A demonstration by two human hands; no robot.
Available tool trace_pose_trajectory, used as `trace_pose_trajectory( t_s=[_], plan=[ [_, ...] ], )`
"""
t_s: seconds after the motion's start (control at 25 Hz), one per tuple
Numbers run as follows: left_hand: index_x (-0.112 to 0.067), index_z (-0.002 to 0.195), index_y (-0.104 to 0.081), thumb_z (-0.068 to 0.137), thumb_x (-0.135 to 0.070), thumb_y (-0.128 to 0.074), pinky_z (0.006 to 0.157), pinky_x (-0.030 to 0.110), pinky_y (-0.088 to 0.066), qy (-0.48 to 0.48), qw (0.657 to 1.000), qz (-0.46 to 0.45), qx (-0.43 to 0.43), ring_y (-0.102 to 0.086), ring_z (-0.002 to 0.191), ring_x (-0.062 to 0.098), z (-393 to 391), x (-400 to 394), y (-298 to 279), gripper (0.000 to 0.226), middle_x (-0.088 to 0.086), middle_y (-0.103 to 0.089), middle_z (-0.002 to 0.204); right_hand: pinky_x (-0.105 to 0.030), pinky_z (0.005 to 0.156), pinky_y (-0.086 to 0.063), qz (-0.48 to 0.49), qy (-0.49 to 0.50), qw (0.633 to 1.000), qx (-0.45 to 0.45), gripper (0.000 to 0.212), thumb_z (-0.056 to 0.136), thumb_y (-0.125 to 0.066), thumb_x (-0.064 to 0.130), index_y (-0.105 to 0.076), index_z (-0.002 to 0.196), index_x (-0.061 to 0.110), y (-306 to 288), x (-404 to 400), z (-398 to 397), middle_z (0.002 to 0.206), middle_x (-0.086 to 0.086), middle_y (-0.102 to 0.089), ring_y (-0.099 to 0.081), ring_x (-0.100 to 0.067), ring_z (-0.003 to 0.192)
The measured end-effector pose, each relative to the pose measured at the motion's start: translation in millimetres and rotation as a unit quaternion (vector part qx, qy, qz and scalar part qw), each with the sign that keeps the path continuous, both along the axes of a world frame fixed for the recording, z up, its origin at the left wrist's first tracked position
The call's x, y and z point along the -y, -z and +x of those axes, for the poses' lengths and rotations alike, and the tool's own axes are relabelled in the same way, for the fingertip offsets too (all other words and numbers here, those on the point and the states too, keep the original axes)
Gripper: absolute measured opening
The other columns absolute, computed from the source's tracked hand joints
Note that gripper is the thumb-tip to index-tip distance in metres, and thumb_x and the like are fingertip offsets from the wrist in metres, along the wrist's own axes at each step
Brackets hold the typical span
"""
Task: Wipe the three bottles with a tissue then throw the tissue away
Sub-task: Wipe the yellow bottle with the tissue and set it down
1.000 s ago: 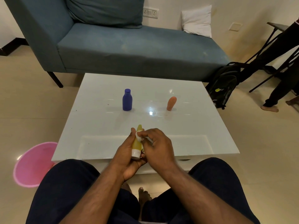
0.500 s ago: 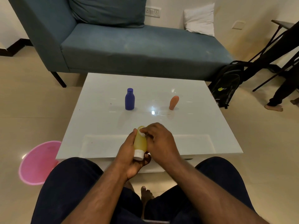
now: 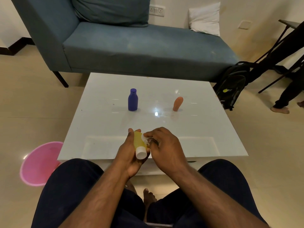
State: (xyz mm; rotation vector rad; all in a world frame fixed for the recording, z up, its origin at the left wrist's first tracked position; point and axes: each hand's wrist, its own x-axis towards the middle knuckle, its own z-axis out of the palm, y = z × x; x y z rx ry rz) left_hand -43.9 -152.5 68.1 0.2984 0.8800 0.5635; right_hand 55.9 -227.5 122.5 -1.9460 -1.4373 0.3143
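My left hand (image 3: 130,155) grips a yellow bottle (image 3: 139,143) with a white cap, held over the near edge of the white table (image 3: 102,129), cap towards me. My right hand (image 3: 164,148) pinches a small white tissue (image 3: 144,138) against the bottle's right side. A blue bottle (image 3: 133,100) stands upright at the table's middle left. An orange bottle (image 3: 177,104) stands at the middle right, leaning slightly.
A pink bin (image 3: 40,163) sits on the floor left of the table. A blue sofa (image 3: 131,41) stands behind the table. A black backpack (image 3: 232,86) and another person's leg (image 3: 286,97) are at the right. My knees are below the table edge.
My right hand has slid the tissue along the yellow bottle, first up towards its far end, then back down its side. The left hand keeps its hold.
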Motion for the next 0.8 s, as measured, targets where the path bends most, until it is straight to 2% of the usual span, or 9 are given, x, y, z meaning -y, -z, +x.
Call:
trace_pose_trajectory(
  t_s=[0.08, 0.12, 0.28, 0.44, 0.56, 0.72, 0.8],
  plan=[
    [-0.015, 0.137, -0.056, 0.098, -0.056, -0.049, 0.066, 0.039, -0.065, -0.019, 0.999, -0.035, 0.003, -0.077, 0.087, 0.029, -2, -2, 0, 0.057, 0.021, -0.070, 0.122, -0.017, 0.082, -0.047, 0.040, -0.016, 0.999, 0.013, 0.023, 0.087, -0.056, 0.005, -0.069, 0.103, 0.014, 2, 6, -9, 0.098, 0.004, -0.061, -0.055, -0.006, 0.091],
    [-0.009, 0.136, -0.055, 0.097, -0.056, -0.051, 0.064, 0.038, -0.064, -0.018, 0.999, -0.050, 0.000, -0.076, 0.091, 0.030, -3, -2, 0, 0.061, 0.024, -0.068, 0.125, -0.019, 0.080, -0.048, 0.048, -0.033, 0.998, 0.029, 0.021, 0.086, -0.057, 0.005, -0.069, 0.102, 0.013, 4, 10, -15, 0.097, 0.003, -0.061, -0.055, -0.008, 0.090],
    [0.001, 0.132, -0.054, 0.099, -0.053, -0.052, 0.078, 0.040, -0.064, -0.030, 0.996, -0.086, 0.005, -0.072, 0.102, 0.034, -5, -3, 5, 0.063, 0.025, -0.068, 0.121, -0.026, 0.071, -0.050, 0.064, -0.084, 0.988, 0.116, 0.018, 0.083, -0.066, 0.007, -0.069, 0.100, 0.011, 14, 12, -22, 0.095, -0.003, -0.062, -0.054, -0.015, 0.087],
    [0.003, 0.133, -0.052, 0.101, -0.044, -0.054, 0.070, 0.043, -0.065, -0.079, 0.991, -0.105, 0.027, -0.074, 0.092, 0.034, -6, -3, 9, 0.057, 0.028, -0.068, 0.121, -0.030, 0.072, -0.052, 0.072, -0.047, 0.991, 0.103, 0.019, 0.084, -0.065, 0.006, -0.069, 0.102, 0.009, 21, 8, -15, 0.095, -0.004, -0.063, -0.055, -0.018, 0.087],
    [0.002, 0.128, -0.055, 0.100, -0.044, -0.057, 0.063, 0.040, -0.064, -0.068, 0.991, -0.113, 0.031, -0.076, 0.079, 0.032, -7, -4, 10, 0.054, 0.024, -0.073, 0.096, -0.028, 0.073, -0.050, 0.072, -0.116, 0.981, 0.136, 0.021, 0.079, -0.067, 0.005, -0.069, 0.099, 0.011, 25, 10, -26, 0.095, -0.004, -0.064, -0.055, -0.018, 0.086],
    [0.004, 0.133, -0.051, 0.103, -0.038, -0.054, 0.062, 0.039, -0.065, -0.107, 0.987, -0.112, 0.048, -0.074, 0.085, 0.033, -6, -5, 9, 0.052, 0.027, -0.069, 0.108, -0.031, 0.074, -0.052, 0.061, -0.056, 0.990, 0.116, 0.021, 0.083, -0.064, 0.005, -0.068, 0.102, 0.010, 20, 2, -10, 0.098, -0.004, -0.064, -0.055, -0.018, 0.088],
    [0.005, 0.133, -0.051, 0.103, -0.038, -0.053, 0.064, 0.039, -0.065, -0.101, 0.988, -0.105, 0.049, -0.072, 0.089, 0.033, -6, -5, 10, 0.052, 0.027, -0.067, 0.110, -0.029, 0.074, -0.052, 0.063, -0.088, 0.986, 0.127, 0.022, 0.081, -0.065, 0.004, -0.068, 0.102, 0.009, 19, 6, -14, 0.097, -0.005, -0.065, -0.056, -0.019, 0.087]
  ],
)
